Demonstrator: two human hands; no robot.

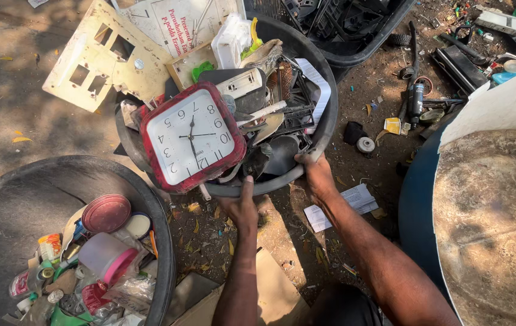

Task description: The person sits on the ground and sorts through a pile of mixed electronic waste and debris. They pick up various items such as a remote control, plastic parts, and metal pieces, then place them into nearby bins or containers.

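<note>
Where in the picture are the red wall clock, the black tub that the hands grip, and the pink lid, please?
Red wall clock (191, 137): head view, on its white dial.
Black tub (328, 115): head view, on its right rim.
Pink lid (106, 213): head view, on its flat top.

A round black tub (324, 130), tilted and heaped with broken plastic scrap, sits on the dirt just beyond the larger black tub (155, 241) of bottles, with a square red-framed white wall clock (191, 137) lying face-up at its near-left rim.
</note>
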